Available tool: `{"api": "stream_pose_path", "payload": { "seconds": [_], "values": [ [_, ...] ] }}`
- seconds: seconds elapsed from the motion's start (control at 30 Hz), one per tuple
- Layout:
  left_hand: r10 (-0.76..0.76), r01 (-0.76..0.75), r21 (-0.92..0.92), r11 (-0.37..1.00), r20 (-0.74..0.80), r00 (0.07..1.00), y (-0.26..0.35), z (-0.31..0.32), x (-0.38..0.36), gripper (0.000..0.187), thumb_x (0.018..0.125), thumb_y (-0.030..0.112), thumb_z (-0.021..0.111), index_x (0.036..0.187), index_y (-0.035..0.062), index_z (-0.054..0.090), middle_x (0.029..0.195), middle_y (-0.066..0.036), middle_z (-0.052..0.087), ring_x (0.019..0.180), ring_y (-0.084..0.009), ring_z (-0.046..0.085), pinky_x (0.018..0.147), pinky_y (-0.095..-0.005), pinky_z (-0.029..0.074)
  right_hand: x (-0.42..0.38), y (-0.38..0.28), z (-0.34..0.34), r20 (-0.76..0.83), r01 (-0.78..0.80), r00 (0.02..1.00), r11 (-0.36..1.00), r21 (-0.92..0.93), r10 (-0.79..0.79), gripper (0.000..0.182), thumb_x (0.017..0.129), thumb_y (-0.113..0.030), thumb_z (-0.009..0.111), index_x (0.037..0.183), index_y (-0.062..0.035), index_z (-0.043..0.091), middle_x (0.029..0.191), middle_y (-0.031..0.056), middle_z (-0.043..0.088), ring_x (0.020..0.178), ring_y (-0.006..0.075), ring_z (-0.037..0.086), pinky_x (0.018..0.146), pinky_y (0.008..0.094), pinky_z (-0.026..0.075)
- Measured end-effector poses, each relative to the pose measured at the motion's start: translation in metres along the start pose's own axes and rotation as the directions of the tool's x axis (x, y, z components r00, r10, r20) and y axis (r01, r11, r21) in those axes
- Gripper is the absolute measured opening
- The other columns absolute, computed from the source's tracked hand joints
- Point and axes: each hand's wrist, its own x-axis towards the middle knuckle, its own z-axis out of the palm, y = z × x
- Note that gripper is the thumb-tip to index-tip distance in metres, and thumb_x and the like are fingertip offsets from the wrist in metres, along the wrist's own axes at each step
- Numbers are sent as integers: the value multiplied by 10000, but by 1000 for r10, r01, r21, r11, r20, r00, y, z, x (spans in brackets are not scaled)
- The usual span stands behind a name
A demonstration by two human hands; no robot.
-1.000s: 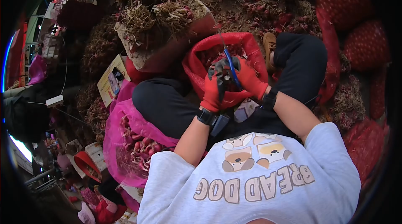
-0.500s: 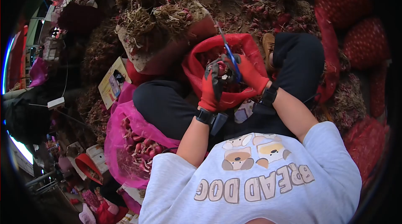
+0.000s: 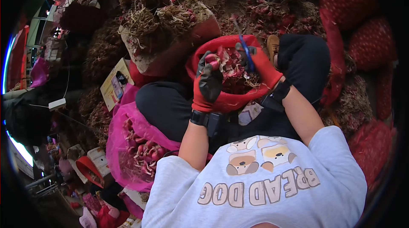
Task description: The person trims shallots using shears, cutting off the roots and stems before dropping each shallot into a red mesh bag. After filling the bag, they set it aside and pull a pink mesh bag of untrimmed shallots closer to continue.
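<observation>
My left hand (image 3: 208, 84), in a red and black glove, grips a small red shallot (image 3: 211, 60) over the open mouth of a red mesh sack (image 3: 204, 47) between my knees. My right hand (image 3: 260, 62), also gloved in red, holds blue-handled scissors (image 3: 244, 45) with the blades pointing up and away from me. A clump of red shallots with dry roots (image 3: 232, 68) lies in the sack between the two hands. My hands are apart, one on each side of the sack's mouth.
A pink mesh bag of shallots (image 3: 136, 142) lies by my left thigh. A sack heaped with rooted shallots (image 3: 162, 19) stands ahead. Filled red sacks (image 3: 366, 36) line the right. Loose shallots (image 3: 281, 10) cover the ground ahead. A yellow card (image 3: 114, 84) lies left.
My hands were together at the scissors; they have moved apart and forward. The left hand now holds a shallot over the sack, the right has carried the scissors up and right.
</observation>
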Motion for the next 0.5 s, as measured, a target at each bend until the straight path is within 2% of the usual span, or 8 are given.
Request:
{"api": "stream_pose_path", "payload": {
  "seconds": [0.1,0.2,0.23,0.33,0.37,0.43,0.5],
  "values": [
    [20,-21,-85,996,-14,1000,6,10,-1,427,965,157,485,1368,105,354,1163,-7,552,1030,-99,551,892,-267,455,-5,2,14,17,25,1000,989,-148,-23,276,897,-226,596,1124,-68,607,813,-31,603,603,34,530,538,189,440],
    [-38,36,90,995,23,999,5,10,-5,406,985,184,449,1370,97,358,1161,-19,547,984,-76,551,856,-244,465,-10,-2,24,60,-21,998,981,-195,33,287,874,-171,624,1132,-52,594,895,2,629,664,57,576,562,197,465],
    [-60,44,302,952,44,997,2,4,-5,338,990,93,391,1328,92,416,1152,-45,544,994,-86,532,892,-237,454,-13,-5,30,62,-20,998,983,-182,32,284,872,-155,620,1130,-42,588,922,15,640,699,67,597,570,206,477],
    [-10,-18,650,760,40,999,-16,-5,0,336,996,130,395,1325,63,400,1102,-37,540,976,-95,539,856,-236,467,-4,6,17,69,18,998,982,-189,-5,281,849,-107,636,1114,-30,579,942,32,648,740,84,619,560,223,490],
    [-162,196,428,882,-117,980,-16,-8,-5,329,983,141,432,1292,32,416,1059,-36,541,936,-103,554,839,-236,467,1,12,10,74,34,997,980,-197,-20,283,839,-91,645,1107,-29,578,939,33,646,743,88,620,551,226,491],
    [-40,30,666,745,-1,999,-13,13,-8,326,957,109,470,1269,25,430,1024,-32,552,911,-117,570,825,-248,471,-1,7,12,85,68,995,965,-255,-47,279,834,-88,648,1098,-31,577,926,40,647,747,96,621,558,231,490],
    [-133,86,456,886,71,989,-8,14,-6,319,926,62,497,1239,24,446,1002,-30,563,901,-131,581,812,-260,476,-2,5,13,97,88,993,948,-304,-61,290,826,-86,654,1100,-33,577,931,49,649,762,107,625,582,239,495]
  ]
}}
